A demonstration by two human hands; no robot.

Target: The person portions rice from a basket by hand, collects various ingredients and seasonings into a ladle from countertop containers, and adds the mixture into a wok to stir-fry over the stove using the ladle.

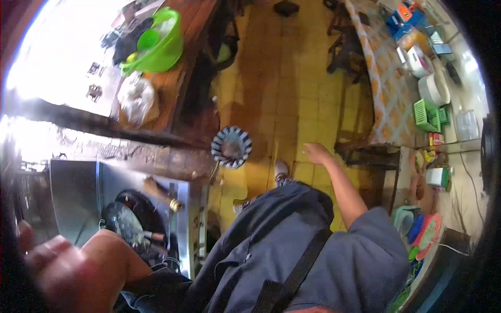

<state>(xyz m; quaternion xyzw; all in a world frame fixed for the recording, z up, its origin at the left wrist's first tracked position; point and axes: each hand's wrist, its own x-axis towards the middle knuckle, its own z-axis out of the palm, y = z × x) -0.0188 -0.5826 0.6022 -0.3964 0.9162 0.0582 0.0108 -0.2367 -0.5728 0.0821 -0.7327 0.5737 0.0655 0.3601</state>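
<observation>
My left hand (60, 266) is raised at the lower left edge, close to the camera. It is smeared by motion, and I cannot make out how its fingers are held or whether anything is in them. Beside that forearm is a metal sink or counter unit (180, 189) with a dark pan (143, 204) and other kitchenware in it. My right hand (317, 153) hangs out over the yellow tiled floor (308, 112), its fingers loosely stretched and holding nothing visible. A basket with a black-and-white striped rim (231, 147) stands on the floor between the hands.
A wooden table (195, 31) at the upper left carries a green tub (169, 55) and a plastic bag (136, 99). On the right are a cloth-covered table (378, 78), a green basket (427, 116) and shelves of containers. A stool (347, 55) stands beside the cloth-covered table.
</observation>
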